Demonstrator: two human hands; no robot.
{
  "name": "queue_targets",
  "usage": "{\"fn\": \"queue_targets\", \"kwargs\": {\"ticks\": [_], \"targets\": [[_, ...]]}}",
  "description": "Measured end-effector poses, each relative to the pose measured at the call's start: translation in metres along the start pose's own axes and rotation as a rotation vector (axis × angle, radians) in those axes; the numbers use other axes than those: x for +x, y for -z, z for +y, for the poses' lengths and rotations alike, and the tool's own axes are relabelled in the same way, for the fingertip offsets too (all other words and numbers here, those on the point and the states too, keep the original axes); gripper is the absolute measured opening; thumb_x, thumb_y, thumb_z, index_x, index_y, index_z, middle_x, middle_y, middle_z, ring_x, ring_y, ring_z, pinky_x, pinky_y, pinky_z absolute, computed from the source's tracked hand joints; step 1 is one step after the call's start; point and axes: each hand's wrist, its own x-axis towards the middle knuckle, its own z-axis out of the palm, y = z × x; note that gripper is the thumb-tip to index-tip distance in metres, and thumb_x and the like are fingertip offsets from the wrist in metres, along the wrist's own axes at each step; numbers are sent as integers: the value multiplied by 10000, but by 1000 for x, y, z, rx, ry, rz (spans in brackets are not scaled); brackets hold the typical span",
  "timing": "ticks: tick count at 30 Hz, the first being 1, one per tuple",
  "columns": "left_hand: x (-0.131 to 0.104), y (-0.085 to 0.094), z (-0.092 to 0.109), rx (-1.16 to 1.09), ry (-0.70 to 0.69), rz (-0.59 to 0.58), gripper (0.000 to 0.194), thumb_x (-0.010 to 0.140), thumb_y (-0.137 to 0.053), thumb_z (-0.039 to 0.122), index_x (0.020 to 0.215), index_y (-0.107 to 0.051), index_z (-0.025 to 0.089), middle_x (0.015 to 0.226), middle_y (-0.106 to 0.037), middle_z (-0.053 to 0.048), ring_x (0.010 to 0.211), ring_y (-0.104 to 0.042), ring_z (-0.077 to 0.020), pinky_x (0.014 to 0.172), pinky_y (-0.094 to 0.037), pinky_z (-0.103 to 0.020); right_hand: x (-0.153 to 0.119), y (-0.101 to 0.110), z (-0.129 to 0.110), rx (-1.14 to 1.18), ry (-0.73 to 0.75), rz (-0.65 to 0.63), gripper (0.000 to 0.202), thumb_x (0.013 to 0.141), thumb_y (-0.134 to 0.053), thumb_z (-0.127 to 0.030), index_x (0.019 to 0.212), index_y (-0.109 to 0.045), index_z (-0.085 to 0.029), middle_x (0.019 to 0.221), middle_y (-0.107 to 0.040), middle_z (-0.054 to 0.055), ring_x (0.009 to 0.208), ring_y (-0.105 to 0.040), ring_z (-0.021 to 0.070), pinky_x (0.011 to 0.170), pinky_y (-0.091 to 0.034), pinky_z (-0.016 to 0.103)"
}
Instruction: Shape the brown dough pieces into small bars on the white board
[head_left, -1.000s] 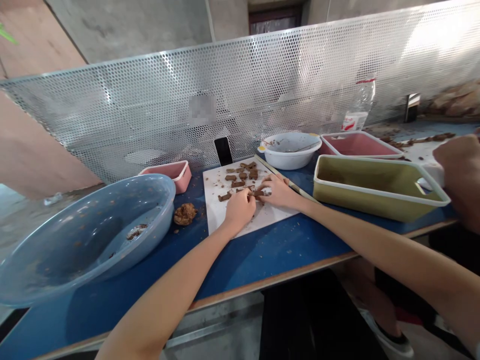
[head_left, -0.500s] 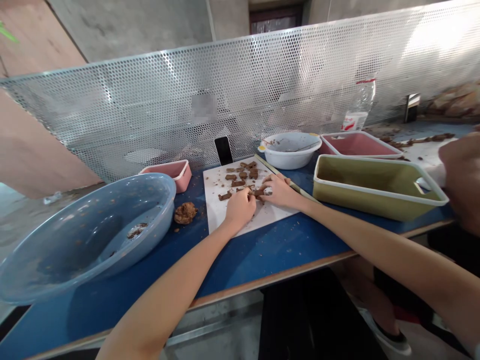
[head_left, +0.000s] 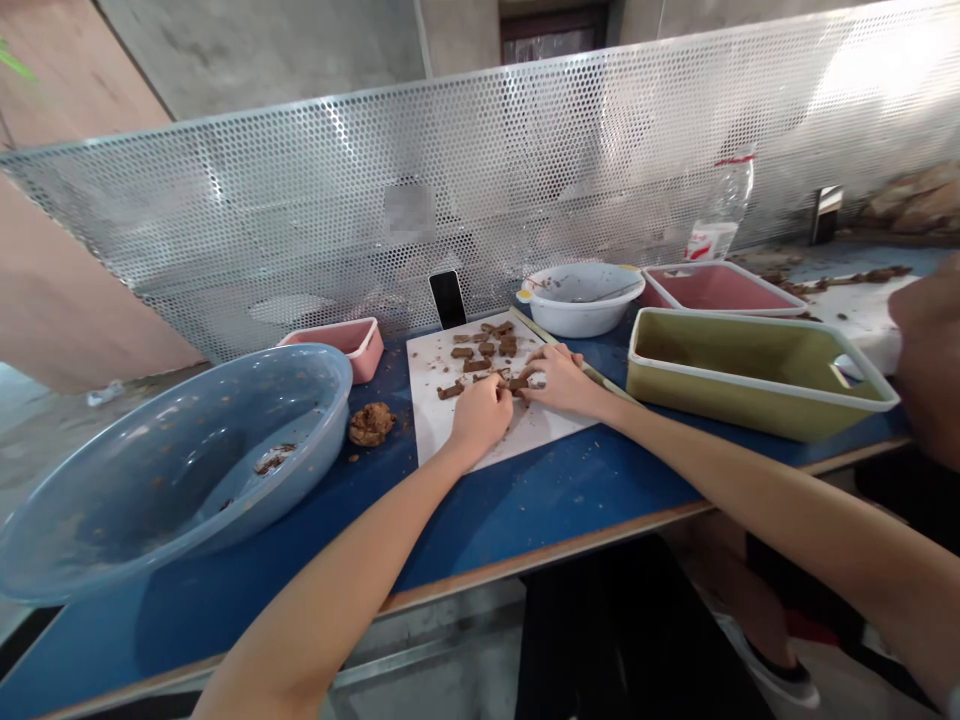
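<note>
Several small brown clay-like pieces [head_left: 477, 366] lie on a white sheet [head_left: 435, 430] on the blue table. My left hand [head_left: 484, 412] rests at the middle of the sheet, its fingers closed at one end of a small brown piece [head_left: 517, 384]. From the right, my right hand [head_left: 559, 380] reaches to the same piece with bent fingers and pinches its other end. The fingertips partly hide this piece. Just left of the sheet sits a rough brown lump [head_left: 371, 425].
A large blue basin [head_left: 187, 440] and a pink box [head_left: 367, 350] stand left. A phone [head_left: 448, 299] leans on the perforated screen. A stick [head_left: 536, 328], white basin [head_left: 581, 318], green bin [head_left: 750, 390], red bin [head_left: 727, 290] and bottle [head_left: 721, 210] are right, beside another person's arm [head_left: 930, 340].
</note>
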Motion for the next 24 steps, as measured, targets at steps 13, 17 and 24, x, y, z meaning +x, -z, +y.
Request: {"fn": "queue_targets", "kwargs": {"ticks": [13,17,24], "targets": [[1,-4,-4,-13,-22,20,244,1048,-567,153,1086,-806,182,1021,-848,-125,973,-781,-290,916,-574,-377,6,-8,-11,17,-28,-18,205,945,-841,-466,1050,-894,-299,1305,-691,126,1298,-611,358,1186,-491,583],[1,-4,-4,-17,-25,24,235,1049,-570,157,1091,-800,178,1039,-851,-130,982,-784,-297,913,-575,-386,5,-5,-12,18,-33,-17,216,943,-841,-493,1045,-893,-310,1279,-683,118,1270,-607,349,1183,-494,567],[-1,-2,-3,-20,-7,13,220,1066,-577,175,1133,-786,180,1038,-850,-129,984,-789,-298,914,-578,-384,3,-3,-6,53,-35,23,260,867,-882,-523,1011,-890,-307,1276,-688,117,1307,-590,382,1214,-446,613]]}}
